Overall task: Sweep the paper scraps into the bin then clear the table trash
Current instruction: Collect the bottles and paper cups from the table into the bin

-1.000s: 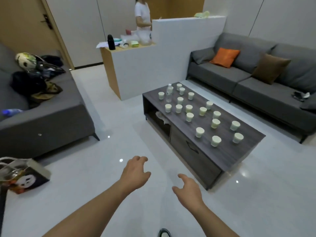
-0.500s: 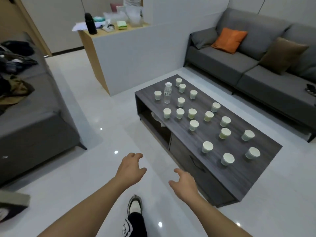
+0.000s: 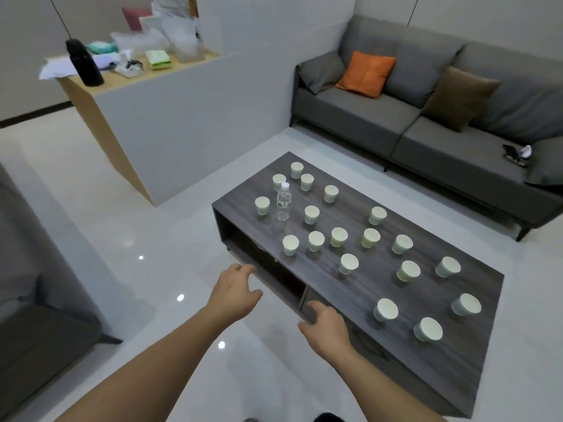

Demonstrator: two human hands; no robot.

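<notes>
Head view: a long dark wooden table (image 3: 320,269) sits on a shiny white floor (image 3: 128,239). Its long side runs from the far left to the near right. Many small paper cups (image 3: 348,264) stand upright all over its top, well apart from each other. A clear water bottle (image 3: 283,201) stands upright near the far left end, just beside some cups. An open shelf (image 3: 274,271) shows on the table's left side.

The left hand (image 3: 234,292) hangs over the floor beside the table's open shelf. Its fingers are loosely bent, a little spread, and hold nothing. The right hand (image 3: 327,328) is at the table's near edge, fingers loosely bent too, also holding nothing. I cannot tell if it touches the table.

A grey sofa (image 3: 426,129) with an orange pillow (image 3: 365,74) and a brown pillow (image 3: 458,99) stands behind the table. A white counter (image 3: 170,129) to the left holds a black bottle (image 3: 83,63) and blurry papers. Another grey sofa (image 3: 36,300) is at the far left.
</notes>
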